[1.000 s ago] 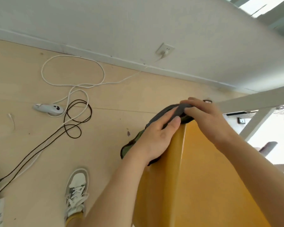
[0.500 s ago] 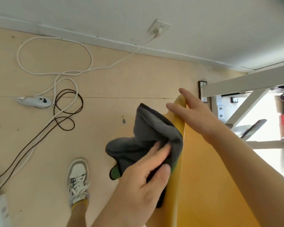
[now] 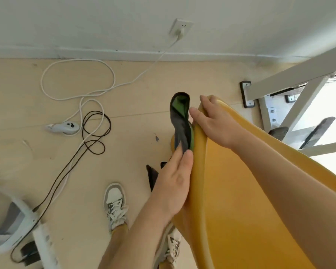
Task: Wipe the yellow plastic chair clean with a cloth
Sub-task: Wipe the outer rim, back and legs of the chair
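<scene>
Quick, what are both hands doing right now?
Left hand: open, flat fingers pressing the grey-green cloth against the side of the yellow chair.
Right hand: closed, gripping the chair's top edge.

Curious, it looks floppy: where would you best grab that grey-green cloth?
Grab the cloth low, where the left hand presses it against the chair rim, from the left side. Its upper end flops, twisted; the chair blocks the right.

L hand flat on grey-green cloth against yellow chair edge, R hand round rim
</scene>
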